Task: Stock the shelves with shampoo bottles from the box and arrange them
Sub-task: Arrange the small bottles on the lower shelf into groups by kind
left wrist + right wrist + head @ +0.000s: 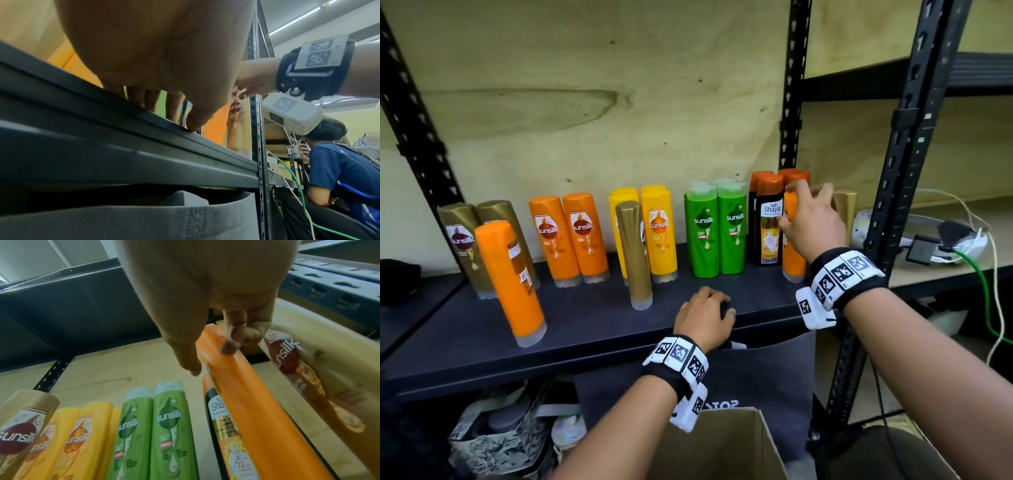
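Note:
A dark shelf (585,329) carries upright shampoo bottles in pairs: gold (462,240), orange (568,236), yellow (659,233), green (717,229) and black-and-orange Shayla bottles (768,222). My right hand (791,209) (209,360) grips the top of a plain orange bottle (793,263) (257,410) standing at the shelf's right end, beside a gold bottle (846,205) (308,369). My left hand (709,308) (168,116) rests on the shelf's front edge, fingers loosely curled, holding nothing. An open cardboard box (722,445) sits below; its inside is hidden.
One orange bottle (512,281) and one gold bottle (635,253) stand alone in front of the rows. A black upright post (893,205) bounds the shelf on the right. Beyond it lie a white device (928,236) and a green cable (986,301). A dark bag (774,377) hangs below the shelf.

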